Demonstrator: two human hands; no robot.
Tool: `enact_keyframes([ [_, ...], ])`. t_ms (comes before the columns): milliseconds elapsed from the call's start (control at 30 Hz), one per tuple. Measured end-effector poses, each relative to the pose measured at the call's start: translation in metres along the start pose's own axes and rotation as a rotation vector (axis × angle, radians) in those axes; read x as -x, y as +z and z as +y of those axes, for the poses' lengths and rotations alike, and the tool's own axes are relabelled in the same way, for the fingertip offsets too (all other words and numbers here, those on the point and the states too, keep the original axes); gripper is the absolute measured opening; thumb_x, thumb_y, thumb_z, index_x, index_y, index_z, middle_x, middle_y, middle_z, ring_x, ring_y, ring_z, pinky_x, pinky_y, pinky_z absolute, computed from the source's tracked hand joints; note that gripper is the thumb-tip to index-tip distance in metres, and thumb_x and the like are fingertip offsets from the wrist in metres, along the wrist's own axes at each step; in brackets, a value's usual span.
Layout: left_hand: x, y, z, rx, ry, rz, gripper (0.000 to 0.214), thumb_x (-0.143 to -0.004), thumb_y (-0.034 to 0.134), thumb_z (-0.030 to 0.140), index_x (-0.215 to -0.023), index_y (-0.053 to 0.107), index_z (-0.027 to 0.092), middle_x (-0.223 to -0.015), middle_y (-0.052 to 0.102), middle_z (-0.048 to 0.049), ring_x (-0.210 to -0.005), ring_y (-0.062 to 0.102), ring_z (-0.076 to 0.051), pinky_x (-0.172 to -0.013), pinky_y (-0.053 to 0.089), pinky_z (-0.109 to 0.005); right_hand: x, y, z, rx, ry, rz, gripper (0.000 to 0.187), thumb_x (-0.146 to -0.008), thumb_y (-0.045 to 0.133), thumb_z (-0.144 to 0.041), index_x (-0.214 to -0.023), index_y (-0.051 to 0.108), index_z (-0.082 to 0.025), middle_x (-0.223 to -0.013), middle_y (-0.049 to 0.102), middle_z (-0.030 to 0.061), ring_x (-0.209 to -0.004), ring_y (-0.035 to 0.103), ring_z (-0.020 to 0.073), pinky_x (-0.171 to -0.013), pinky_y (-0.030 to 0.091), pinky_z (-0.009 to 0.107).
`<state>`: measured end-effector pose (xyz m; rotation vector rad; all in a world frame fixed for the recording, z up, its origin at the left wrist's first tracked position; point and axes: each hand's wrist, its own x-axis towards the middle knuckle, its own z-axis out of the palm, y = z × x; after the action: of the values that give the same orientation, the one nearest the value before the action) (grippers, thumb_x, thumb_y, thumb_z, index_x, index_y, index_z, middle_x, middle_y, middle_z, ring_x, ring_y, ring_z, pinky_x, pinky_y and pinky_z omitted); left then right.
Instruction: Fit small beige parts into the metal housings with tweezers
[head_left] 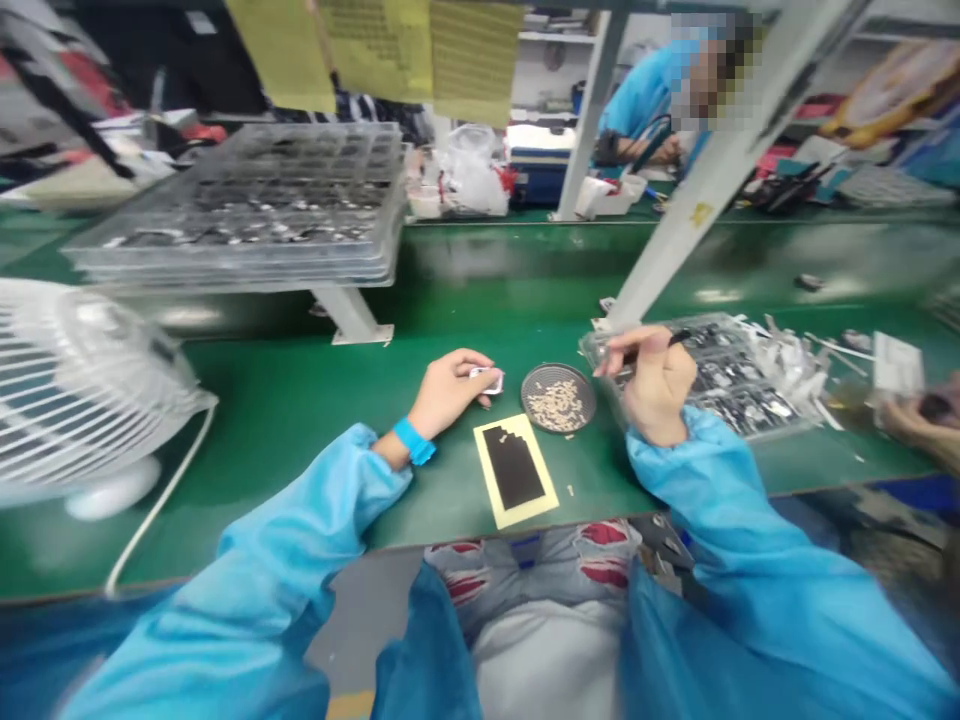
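Because your left hand (450,392) pinches the small white part (489,379) only with fingertips, just above the green table (300,420), it may slip out, I think. Your right hand (658,385), closed around a thin dark tool (679,339), hovers at the clear plastic tray (780,432), beside the round dark dish (534,382).

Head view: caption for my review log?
At a green workbench, the left hand pinches a small white part while the right hand holds a thin dark tool over a clear plastic tray.
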<state>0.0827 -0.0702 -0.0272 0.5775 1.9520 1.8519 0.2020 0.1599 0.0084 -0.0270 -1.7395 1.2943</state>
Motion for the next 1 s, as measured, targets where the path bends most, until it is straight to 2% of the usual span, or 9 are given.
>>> enact_keyframes([
  [67, 0.001, 0.0, 0.003, -0.024, 0.006, -0.007, 0.045, -0.077, 0.084, 0.046, -0.099, 0.069, 0.011, -0.084, 0.074, -0.0085, -0.056, 0.066, -0.013, -0.057, 0.055, -0.026, -0.019, -0.02, -0.004, 0.119, -0.02, 0.146, 0.048, -0.103, 0.046, -0.061, -0.087, 0.067, -0.021, -0.054, 0.047, -0.0036, -0.046, 0.05, 0.0121, -0.049, 0.045, 0.027],
  [133, 0.0, 0.0, 0.004, -0.035, -0.008, -0.013, 0.045, -0.076, 0.083, 0.049, -0.098, 0.071, 0.011, -0.083, 0.074, -0.008, -0.057, 0.064, -0.013, -0.057, 0.055, -0.025, -0.037, -0.05, -0.009, 0.295, -0.034, 0.234, 0.042, -0.103, 0.051, -0.056, -0.09, 0.068, -0.02, -0.061, 0.053, -0.0018, -0.052, 0.051, 0.0125, -0.054, 0.045, 0.028],
  [167, 0.0, 0.0, 0.005, -0.036, -0.022, -0.011, 0.045, -0.076, 0.084, 0.049, -0.096, 0.072, 0.011, -0.081, 0.074, -0.0077, -0.057, 0.063, -0.013, -0.056, 0.054, -0.024, -0.043, -0.067, -0.012, 0.389, -0.03, 0.214, 0.039, -0.1, 0.056, -0.055, -0.09, 0.069, -0.02, -0.067, 0.059, -0.0002, -0.058, 0.054, 0.0132, -0.057, 0.045, 0.028],
  [233, 0.0, 0.002, 0.007, -0.028, -0.059, -0.002, 0.045, -0.074, 0.085, 0.05, -0.092, 0.072, 0.011, -0.077, 0.073, -0.0072, -0.055, 0.062, -0.012, -0.053, 0.051, -0.022, -0.048, -0.098, -0.014, 0.58, 0.029, 0.027, 0.037, -0.094, 0.066, -0.054, -0.087, 0.072, -0.018, -0.075, 0.066, 0.0018, -0.065, 0.058, 0.0145, -0.061, 0.045, 0.028],
  [333, 0.003, 0.008, 0.011, -0.009, -0.139, 0.006, 0.047, -0.075, 0.083, 0.054, -0.093, 0.072, 0.011, -0.079, 0.074, -0.008, -0.054, 0.061, -0.011, -0.047, 0.042, -0.019, -0.039, -0.126, -0.008, 0.795, 0.202, -0.406, 0.036, -0.091, 0.069, -0.053, -0.084, 0.076, -0.018, -0.07, 0.067, 0.0012, -0.061, 0.056, 0.0145, -0.058, 0.042, 0.027],
  [433, 0.009, 0.015, 0.014, 0.077, -0.173, -0.038, 0.048, -0.085, 0.072, 0.056, -0.101, 0.073, 0.011, -0.085, 0.074, -0.0104, -0.058, 0.064, -0.012, -0.043, 0.033, -0.018, -0.023, -0.126, 0.006, 0.895, 0.266, -0.671, 0.031, -0.091, 0.068, -0.048, -0.093, 0.079, -0.02, -0.069, 0.067, 0.0002, -0.061, 0.057, 0.0145, -0.059, 0.041, 0.027],
  [667, 0.021, 0.023, 0.016, 0.247, -0.133, -0.117, 0.038, -0.087, 0.069, 0.043, -0.106, 0.072, 0.01, -0.087, 0.073, -0.0107, -0.065, 0.069, -0.016, -0.046, 0.035, -0.021, -0.028, -0.103, 0.03, 0.922, 0.191, -0.94, 0.028, -0.086, 0.072, -0.036, -0.112, 0.075, -0.025, -0.101, 0.075, 0.0027, -0.082, 0.067, 0.019, -0.071, 0.046, 0.029],
  [800, 0.023, 0.021, 0.016, 0.265, -0.138, -0.144, 0.037, -0.087, 0.068, 0.041, -0.107, 0.071, 0.011, -0.089, 0.073, -0.0112, -0.066, 0.07, -0.017, -0.047, 0.036, -0.021, -0.044, -0.098, 0.037, 0.947, 0.173, -1.089, 0.023, -0.082, 0.076, -0.036, -0.102, 0.074, -0.025, -0.096, 0.074, 0.0024, -0.08, 0.066, 0.0197, -0.069, 0.044, 0.029],
  [1000, 0.024, 0.02, 0.017, 0.243, -0.119, -0.145, 0.034, -0.079, 0.071, 0.028, -0.109, 0.07, 0.01, -0.092, 0.074, -0.0107, -0.067, 0.07, -0.015, -0.048, 0.037, -0.02, -0.058, -0.089, 0.026, 1.048, 0.345, -1.224, 0.011, -0.079, 0.077, -0.032, -0.081, 0.072, -0.023, -0.075, 0.07, 0.0004, -0.063, 0.06, 0.0165, -0.057, 0.036, 0.029],
])
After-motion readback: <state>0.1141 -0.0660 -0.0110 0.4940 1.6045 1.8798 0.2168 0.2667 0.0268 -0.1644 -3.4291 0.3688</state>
